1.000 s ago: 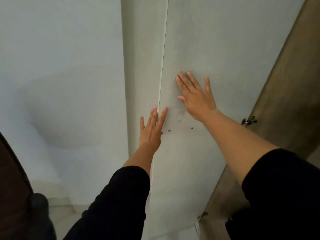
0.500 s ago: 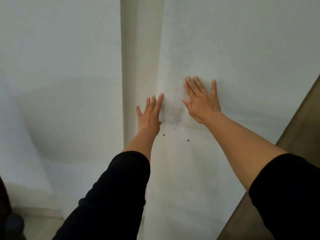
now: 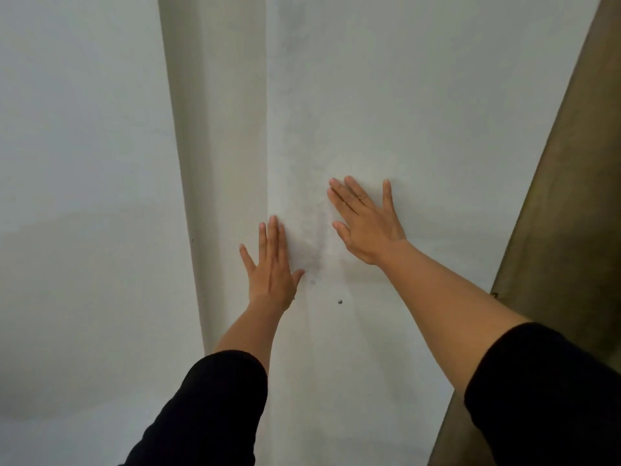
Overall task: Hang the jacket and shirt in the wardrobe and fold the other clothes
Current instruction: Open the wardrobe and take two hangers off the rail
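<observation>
Your left hand and right hand press flat, fingers straight, on the wardrobe door; it looks stiff, smooth, handleless; push beside your palms.

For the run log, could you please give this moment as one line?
left hand: flat on door | right hand: flat on door | clothes: unseen

I see soft, rather dim, even light with no glare. Faint shadows lie under the right hand on the white door. Straight edges bend near the borders; details look slightly soft.
</observation>
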Motion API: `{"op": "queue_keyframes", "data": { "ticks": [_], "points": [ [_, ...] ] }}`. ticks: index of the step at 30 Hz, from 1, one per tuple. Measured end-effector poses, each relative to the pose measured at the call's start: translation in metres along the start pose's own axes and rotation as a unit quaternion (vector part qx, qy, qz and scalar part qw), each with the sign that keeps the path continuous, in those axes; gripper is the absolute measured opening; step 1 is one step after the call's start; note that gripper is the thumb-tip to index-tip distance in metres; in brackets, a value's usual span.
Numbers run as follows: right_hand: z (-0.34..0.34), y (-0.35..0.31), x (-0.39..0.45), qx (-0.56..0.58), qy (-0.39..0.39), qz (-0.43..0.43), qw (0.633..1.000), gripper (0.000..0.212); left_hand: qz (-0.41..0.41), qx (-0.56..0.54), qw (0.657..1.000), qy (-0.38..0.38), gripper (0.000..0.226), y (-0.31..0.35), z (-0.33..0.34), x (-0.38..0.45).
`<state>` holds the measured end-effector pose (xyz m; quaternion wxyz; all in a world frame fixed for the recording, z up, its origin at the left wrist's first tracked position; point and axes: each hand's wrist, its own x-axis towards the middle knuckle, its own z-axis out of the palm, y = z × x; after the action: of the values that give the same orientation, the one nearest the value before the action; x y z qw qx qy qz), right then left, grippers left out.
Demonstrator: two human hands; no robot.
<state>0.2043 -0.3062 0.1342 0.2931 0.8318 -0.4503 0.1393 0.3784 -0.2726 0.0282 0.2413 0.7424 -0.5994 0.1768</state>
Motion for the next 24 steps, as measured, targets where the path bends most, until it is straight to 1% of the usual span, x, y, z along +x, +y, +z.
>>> {"op": "queue_keyframes", "data": {
  "ticks": [3,7,10,13,18,24],
  "points": [
    [-0.012,0.001,-0.001,-0.003,-0.017,0.011,1.0,0.057,0.071,-0.026,0.995,0.059,0.081,0.0,-0.015,0.019],
    [-0.039,0.018,-0.012,0.01,-0.015,0.104,0.994,0.057,0.133,-0.031,0.985,0.105,0.077,0.016,-0.045,0.049],
    [-0.064,0.048,-0.032,-0.02,-0.008,0.168,0.986,0.057,0.171,-0.053,0.975,0.133,0.075,0.042,-0.061,0.065],
    [-0.095,0.082,-0.058,-0.074,0.003,0.227,0.971,0.057,0.223,-0.09,0.958,0.153,0.073,0.087,-0.078,0.078],
    [-0.148,0.14,-0.1,-0.139,0.052,0.321,0.935,0.058,0.293,-0.178,0.925,0.165,0.068,0.174,-0.121,0.091],
    [-0.186,0.203,-0.14,-0.174,0.073,0.386,0.903,0.056,0.349,-0.231,0.889,0.189,0.062,0.276,-0.157,0.104]
  ]
}}
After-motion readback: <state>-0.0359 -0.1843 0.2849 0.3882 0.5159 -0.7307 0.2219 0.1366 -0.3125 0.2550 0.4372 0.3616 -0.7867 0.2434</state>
